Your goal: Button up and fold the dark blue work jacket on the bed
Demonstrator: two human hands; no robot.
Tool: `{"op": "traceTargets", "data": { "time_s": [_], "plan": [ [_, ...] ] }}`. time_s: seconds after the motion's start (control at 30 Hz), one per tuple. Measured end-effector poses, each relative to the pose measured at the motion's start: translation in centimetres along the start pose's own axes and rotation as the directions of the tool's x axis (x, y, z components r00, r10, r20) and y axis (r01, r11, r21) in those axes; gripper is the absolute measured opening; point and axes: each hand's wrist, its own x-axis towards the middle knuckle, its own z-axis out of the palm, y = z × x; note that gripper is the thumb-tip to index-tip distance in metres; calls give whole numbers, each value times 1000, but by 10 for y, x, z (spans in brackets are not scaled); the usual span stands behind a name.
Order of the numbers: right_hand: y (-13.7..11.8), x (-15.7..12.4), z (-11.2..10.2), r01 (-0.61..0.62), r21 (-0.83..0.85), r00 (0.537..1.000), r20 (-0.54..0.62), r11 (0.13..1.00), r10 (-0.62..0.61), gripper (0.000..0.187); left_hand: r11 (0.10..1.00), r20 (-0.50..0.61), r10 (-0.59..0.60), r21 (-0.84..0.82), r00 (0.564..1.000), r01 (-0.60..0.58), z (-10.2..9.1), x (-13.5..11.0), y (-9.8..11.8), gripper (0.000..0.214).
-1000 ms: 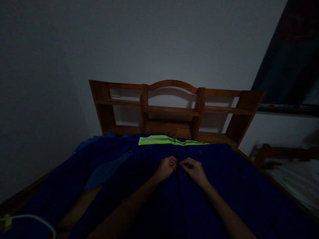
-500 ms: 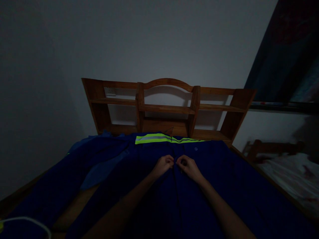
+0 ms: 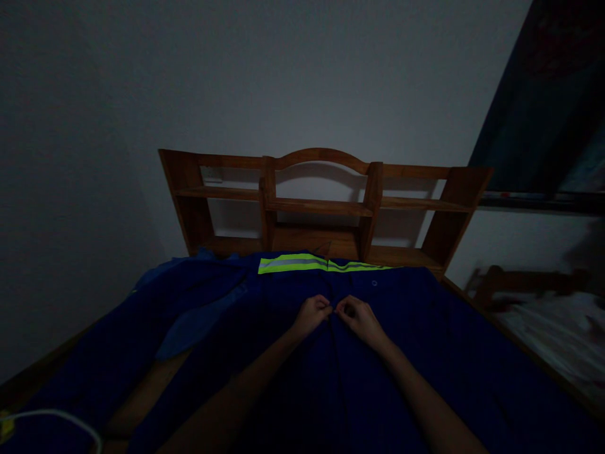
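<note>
Head view: Below the stripe (image 3: 293, 263), left hand (image 3: 312, 315) and right hand (image 3: 363, 320) pinch the garment (image 3: 406, 321) at its front seam (image 3: 334, 347), seemingly to steady it.

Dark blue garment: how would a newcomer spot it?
Find the wooden shelf unit by the grey wall. Spread in front of it, under the left hand and right hand, lies the garment. It is deep blue with a yellow-green band at its far end, unlike the lighter blue cloth at left.
</note>
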Motion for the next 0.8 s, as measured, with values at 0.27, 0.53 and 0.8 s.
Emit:
{"op": "traceTargets", "data": {
  "time_s": [0.27,0.53,0.8],
  "plan": [
    [-1,0,0,-74,38,996,-42,997,76,14,999,8,-19,-39,1000,19,-1,0,-1,15],
    [20,4,5,-265,297,963,34,917,268,27,999,68,-2,-38,998,5,-3,-5,13,26],
    [29,7,10,-306,467,950,85,830,302,32,999,182,42,-41,982,-35,-2,-8,18,50]
  ]
}}
